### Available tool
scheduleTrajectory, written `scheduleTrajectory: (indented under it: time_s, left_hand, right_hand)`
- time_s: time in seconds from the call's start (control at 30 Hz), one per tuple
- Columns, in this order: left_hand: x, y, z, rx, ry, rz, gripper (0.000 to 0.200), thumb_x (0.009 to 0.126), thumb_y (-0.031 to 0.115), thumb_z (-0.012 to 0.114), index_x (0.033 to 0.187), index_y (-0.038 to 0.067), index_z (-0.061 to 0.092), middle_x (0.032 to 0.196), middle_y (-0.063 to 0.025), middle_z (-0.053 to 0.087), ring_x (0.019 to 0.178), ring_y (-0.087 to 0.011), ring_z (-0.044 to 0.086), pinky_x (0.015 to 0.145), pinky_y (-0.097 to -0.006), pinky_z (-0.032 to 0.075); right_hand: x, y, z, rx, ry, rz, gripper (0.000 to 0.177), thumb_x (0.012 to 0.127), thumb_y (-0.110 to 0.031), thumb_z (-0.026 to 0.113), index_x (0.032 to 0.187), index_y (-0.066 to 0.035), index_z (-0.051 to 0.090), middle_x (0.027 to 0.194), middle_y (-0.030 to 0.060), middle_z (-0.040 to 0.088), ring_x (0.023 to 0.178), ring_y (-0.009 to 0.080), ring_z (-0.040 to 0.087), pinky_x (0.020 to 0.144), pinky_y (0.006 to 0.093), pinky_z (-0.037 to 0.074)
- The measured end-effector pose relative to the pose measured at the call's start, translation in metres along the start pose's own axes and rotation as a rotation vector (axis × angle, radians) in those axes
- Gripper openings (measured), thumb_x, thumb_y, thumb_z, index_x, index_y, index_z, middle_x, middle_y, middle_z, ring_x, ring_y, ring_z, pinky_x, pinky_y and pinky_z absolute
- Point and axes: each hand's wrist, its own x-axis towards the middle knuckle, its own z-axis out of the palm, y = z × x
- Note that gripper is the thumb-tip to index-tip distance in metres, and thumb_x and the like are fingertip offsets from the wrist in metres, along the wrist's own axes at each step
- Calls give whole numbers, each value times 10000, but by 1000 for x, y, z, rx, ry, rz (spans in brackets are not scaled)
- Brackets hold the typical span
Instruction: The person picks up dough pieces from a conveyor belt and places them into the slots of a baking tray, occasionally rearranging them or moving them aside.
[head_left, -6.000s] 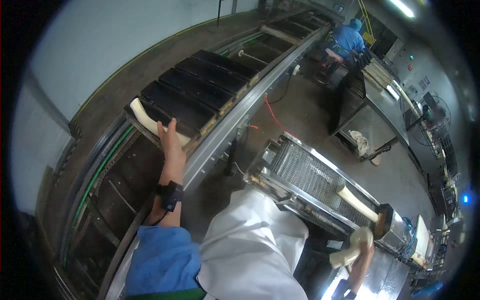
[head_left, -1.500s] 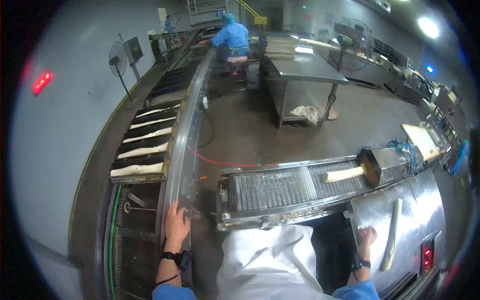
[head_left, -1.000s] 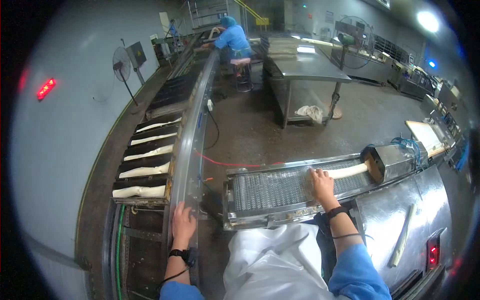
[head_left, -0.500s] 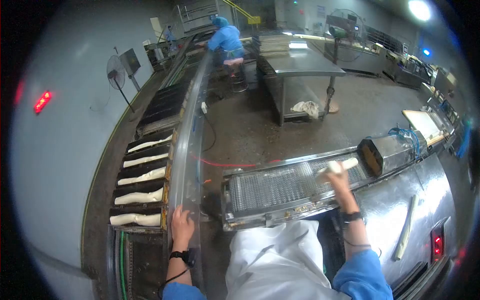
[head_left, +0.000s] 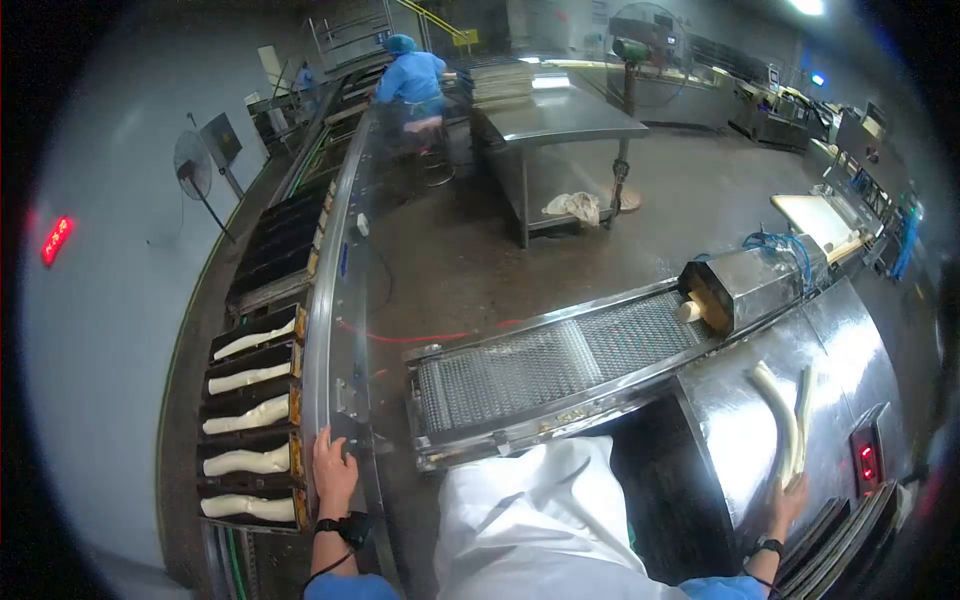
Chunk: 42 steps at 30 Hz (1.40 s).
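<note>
My left hand (head_left: 335,468) rests on the metal rail (head_left: 318,370) of the pan conveyor, its fingers apart and holding nothing. Beside it, several black pans each carry a long pale dough strip (head_left: 247,461). Low on the right, my right hand (head_left: 788,500) closes around the near end of a curved dough strip (head_left: 779,410) on the steel table (head_left: 720,420). A second, straighter dough strip (head_left: 806,400) lies against it, their near ends together. Another dough piece (head_left: 689,312) pokes out of the metal housing (head_left: 745,285) over the mesh belt (head_left: 530,370).
A co-worker in blue (head_left: 410,80) stands farther along the pan conveyor. Behind the mesh belt is a steel table (head_left: 560,118) with stacked boards and a cloth (head_left: 573,207) on its lower shelf. A red-lit display (head_left: 868,458) and stacked trays (head_left: 840,545) are near my right hand.
My right hand has moved from above the mesh belt, where it held dough, down to the steel table. Two strips lie there instead of one. A dough piece now shows at the housing opening.
</note>
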Motion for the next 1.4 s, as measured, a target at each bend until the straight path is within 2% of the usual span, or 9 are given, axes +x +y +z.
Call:
scheduleTrajectory:
  time_s: [0.07,0.17,0.4,0.67,0.87,1.0,1.1,1.23,1.4]
  left_hand:
    - [7,2,0,30,-5,11,335,768,18,627,1103,-7,629,1384,-214,454,1318,-389,403,1076,-454,378]
    - [14,7,-4,18,-5,8,324,766,18,625,1089,-11,635,1386,-216,455,1316,-390,408,1071,-453,380]
    - [34,9,-3,-15,17,19,274,760,18,612,1030,-14,650,1381,-222,466,1299,-391,428,1068,-450,383]
    - [39,-5,8,-37,37,44,267,738,28,612,999,-14,651,1377,-229,473,1290,-401,434,1070,-456,380]
    - [44,-9,14,-32,1,-14,248,759,29,604,999,4,661,1413,-207,450,1323,-384,408,1090,-448,364]
    - [53,3,8,-32,-26,-40,234,767,33,603,992,12,666,1423,-197,444,1337,-375,395,1092,-446,362]
    - [59,7,5,-26,-11,-17,226,766,33,602,981,7,668,1415,-198,450,1334,-374,397,1093,-445,362]
    - [78,28,-9,-8,-23,-10,217,766,31,607,972,-2,665,1402,-197,461,1325,-374,405,1089,-446,364]
    - [66,51,-31,15,9,15,213,761,34,623,968,9,668,1388,-194,470,1303,-374,428,1075,-439,379]
  right_hand:
    - [8,30,41,402,-130,-55,712,821,-262,675,1441,-61,389,1225,281,556,1134,349,566,970,414,452]
    - [40,-88,-117,80,-655,183,761,806,-277,663,1469,-69,354,1283,308,523,1145,416,548,1033,428,422]
    - [62,-75,18,-112,-184,-275,626,750,-346,710,1313,-130,539,1192,304,509,1056,452,569,907,490,485]
    - [52,-168,-33,99,-457,-58,524,780,-429,676,1151,-65,619,1104,239,535,999,413,575,857,479,482]
    - [48,-89,80,650,-477,-54,470,860,-435,609,1052,-6,617,1021,229,525,873,402,560,763,471,448]
    - [61,-149,-68,267,-774,231,773,809,-441,691,1341,74,467,1298,327,500,1234,425,469,1070,452,362]
    - [34,-117,-26,-43,-316,-139,824,759,-415,725,1374,50,436,1320,314,462,1234,425,443,1076,463,351]
    - [68,-94,-23,-67,-419,-205,862,714,-359,743,1396,45,403,1333,290,431,1243,414,420,1088,457,342]
    - [115,-34,-12,673,-736,232,660,739,-291,701,1266,58,513,1169,277,549,1080,403,547,945,470,437]
